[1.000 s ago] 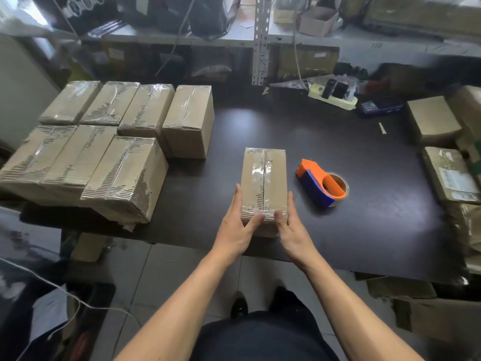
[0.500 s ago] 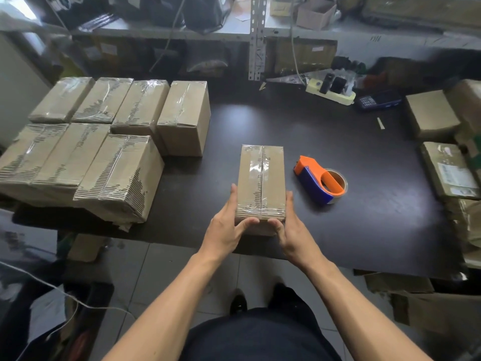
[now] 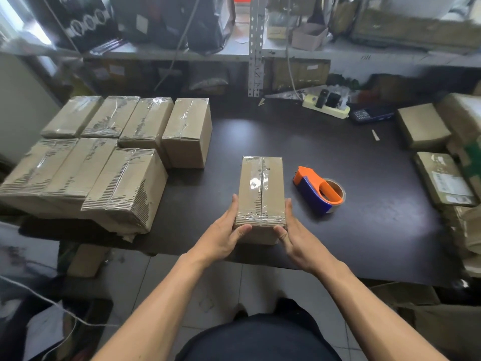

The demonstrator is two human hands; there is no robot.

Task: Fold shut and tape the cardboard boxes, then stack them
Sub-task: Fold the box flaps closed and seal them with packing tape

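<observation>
Change since earlier frame: your grip on the box sits much as it did; your thumbs remain on the near end, and the tape dispenser has not shifted on the table.
Stacked boxes [image 3: 125, 162]: left side of the table, two rows packed edge to edge, so a fresh box has a flat neighbour to butt against. Brown corrugated card, clear tape glossy along the seams, fluting exposed where the facing has torn.
Left hand [image 3: 223, 235]: you clasp the box's left wall, fingers laid along it, thumb hooked over the near end.
Taped box [image 3: 261, 194]: centre of the table, near its front edge, long axis pointing away from you. Flaps shut, a clear strip along the centre seam and a band across the near end; it looks ready for stacking.
Right hand [image 3: 294, 235]: mirrors the left, gripping the right wall, thumb on the near face. A two-sided squeeze suits a lift.
Tape dispenser [image 3: 318, 190]: just right of the box, apart from it, orange and blue plastic, roll fitted.
Table [image 3: 364, 230]: dark, matt, faintly textured.
</observation>
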